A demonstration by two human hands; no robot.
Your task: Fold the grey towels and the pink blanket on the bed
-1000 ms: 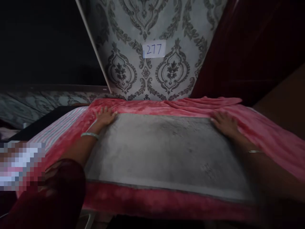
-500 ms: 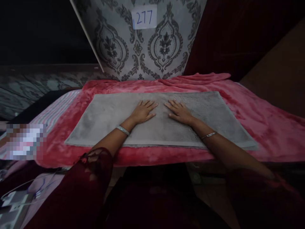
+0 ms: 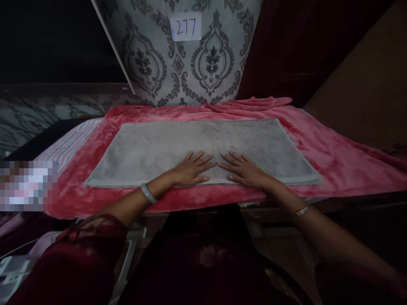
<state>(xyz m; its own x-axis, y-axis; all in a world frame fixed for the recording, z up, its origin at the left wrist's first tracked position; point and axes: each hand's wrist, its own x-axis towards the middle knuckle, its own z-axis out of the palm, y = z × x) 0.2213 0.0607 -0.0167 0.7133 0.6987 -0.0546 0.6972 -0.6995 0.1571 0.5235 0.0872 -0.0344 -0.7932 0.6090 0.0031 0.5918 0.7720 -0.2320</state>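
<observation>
Step in hand: the grey towel is being pressed flat; by the look of it, smoothing is under way.
Left hand: laid palm down, fingers spread wide, nothing gripped, at the near middle of the towel.
Right hand: laid flat likewise, fingers wide, just beside the left, fingertips nearly touching.
Towel: spread flat on the pink blanket, its near edge close to the blanket's front edge.
Next move: probably an even outward sweep, or a grip on an edge, is called for.
Around: patterned wall with a number label; striped sheet at left.
In the way: nothing is seen on the towel; rumpled blanket folds lie behind it.
</observation>
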